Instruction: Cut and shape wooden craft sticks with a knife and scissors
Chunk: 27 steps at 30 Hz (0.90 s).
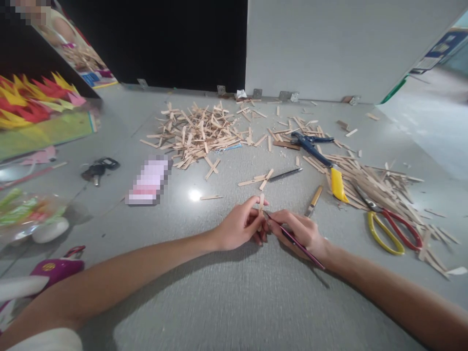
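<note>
Near the centre of the head view, my left hand (239, 225) pinches a small wooden stick piece (261, 203), which stands roughly upright between thumb and fingers. Beside it on the right, my right hand (298, 231) grips a slim dark-pink pen-like tool (302, 247); its thin tip meets the lower part of the stick piece. Just beyond the hands lie a crossed pair of wooden pieces (266, 179) and a dark pen (285, 175). A small knife with a wooden handle (315, 196) rests beyond my right hand.
A pile of wooden pieces (201, 131) lies at the back. To the right are a blue-and-yellow cutter (318, 153), scissors (393, 226) and loose sticks (380, 187). Leftward are a phone (149, 181), keys (97, 171), a purple glue gun (56, 273) and a box of coloured paper (47, 130).
</note>
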{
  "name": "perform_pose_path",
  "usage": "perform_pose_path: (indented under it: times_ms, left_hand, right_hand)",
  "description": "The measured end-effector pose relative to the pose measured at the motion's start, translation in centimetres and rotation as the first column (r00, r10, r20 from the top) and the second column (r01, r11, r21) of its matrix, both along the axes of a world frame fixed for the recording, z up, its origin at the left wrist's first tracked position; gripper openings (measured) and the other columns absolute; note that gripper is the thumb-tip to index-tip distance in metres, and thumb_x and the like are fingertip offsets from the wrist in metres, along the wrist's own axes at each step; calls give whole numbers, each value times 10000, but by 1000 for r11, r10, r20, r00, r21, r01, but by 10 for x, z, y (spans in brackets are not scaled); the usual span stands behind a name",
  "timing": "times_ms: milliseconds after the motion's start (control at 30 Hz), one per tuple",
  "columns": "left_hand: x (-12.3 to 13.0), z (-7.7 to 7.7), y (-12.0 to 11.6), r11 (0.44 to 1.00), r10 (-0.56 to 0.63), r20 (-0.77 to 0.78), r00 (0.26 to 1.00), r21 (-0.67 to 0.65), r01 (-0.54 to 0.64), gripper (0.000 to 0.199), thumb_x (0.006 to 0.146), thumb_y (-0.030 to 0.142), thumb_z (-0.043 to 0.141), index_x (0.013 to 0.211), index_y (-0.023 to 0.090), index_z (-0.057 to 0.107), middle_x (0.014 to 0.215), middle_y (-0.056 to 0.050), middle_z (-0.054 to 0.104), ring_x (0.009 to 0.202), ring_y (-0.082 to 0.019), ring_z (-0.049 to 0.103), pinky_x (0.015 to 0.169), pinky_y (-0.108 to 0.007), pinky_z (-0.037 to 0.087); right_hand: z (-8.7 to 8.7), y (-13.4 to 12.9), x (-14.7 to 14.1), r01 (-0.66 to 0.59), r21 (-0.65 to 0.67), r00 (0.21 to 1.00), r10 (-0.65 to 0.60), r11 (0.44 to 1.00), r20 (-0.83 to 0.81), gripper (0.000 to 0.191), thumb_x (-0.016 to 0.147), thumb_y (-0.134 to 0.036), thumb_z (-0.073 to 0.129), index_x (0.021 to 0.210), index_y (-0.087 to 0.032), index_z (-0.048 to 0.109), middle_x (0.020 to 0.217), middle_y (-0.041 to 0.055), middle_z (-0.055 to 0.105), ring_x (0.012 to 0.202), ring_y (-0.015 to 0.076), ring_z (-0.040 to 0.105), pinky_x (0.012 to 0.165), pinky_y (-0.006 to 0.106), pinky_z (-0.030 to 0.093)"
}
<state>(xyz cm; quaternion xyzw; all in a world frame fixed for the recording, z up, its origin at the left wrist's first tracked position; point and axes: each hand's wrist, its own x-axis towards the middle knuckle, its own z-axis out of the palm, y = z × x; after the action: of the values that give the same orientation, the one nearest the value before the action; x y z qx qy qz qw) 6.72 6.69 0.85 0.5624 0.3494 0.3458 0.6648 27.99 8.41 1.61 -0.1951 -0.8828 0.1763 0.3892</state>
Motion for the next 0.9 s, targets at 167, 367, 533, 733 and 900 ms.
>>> perform_pose_path:
  times_ms: [167, 367, 533, 733, 900]
  left_hand:
    - [0, -1, -1, 998, -7, -21, 1000, 64, 8, 414, 1072, 572, 599, 1259, 243, 429, 766, 28, 654, 587, -145, 685, 548, -251, 588]
    - [0, 0, -1, 994, 3, -58, 998, 111, 4, 327, 1096, 510, 569, 1215, 244, 420, 744, 32, 660, 571, -142, 689, 544, -241, 576]
    - [0, 1, -1, 995, 3, -64, 998, 96, 3, 341, 1085, 526, 585, 1190, 245, 421, 730, 26, 675, 572, -156, 710, 557, -256, 590]
    - [1, 3, -3, 997, 31, -56, 998, 76, -27, 401, 1061, 565, 609, 1212, 238, 433, 730, 28, 675, 569, -154, 704, 551, -256, 589]
    - [4, 3, -2, 999, 42, -1, 999, -4, -42, 447, 1037, 629, 629, 1155, 230, 466, 742, 19, 676, 577, -144, 698, 546, -250, 601]
  right_hand:
    - [4, -1, 0, -23, 46, 998, 20, 999, 65, 128, 1104, -99, 512, 1147, -168, 611, 900, 67, 763, 773, 147, 770, 681, 218, 641]
    - [0, 2, -2, -38, 62, 998, 35, 997, 43, 143, 1100, -83, 502, 1069, -183, 600, 890, 68, 748, 763, 157, 756, 658, 242, 637]
    - [-1, 5, -4, -82, 34, 995, 80, 996, 52, 174, 1106, -74, 486, 1009, -179, 585, 865, 56, 726, 739, 141, 729, 664, 233, 619]
    - [-3, 6, -4, -73, 33, 996, 71, 997, 55, 173, 1116, -86, 477, 1020, -172, 591, 862, 50, 723, 706, 124, 711, 648, 223, 607]
    - [-3, 4, -1, 7, 48, 999, -8, 999, 33, 137, 1124, -137, 493, 1065, -188, 607, 866, 46, 754, 704, 124, 734, 635, 211, 615]
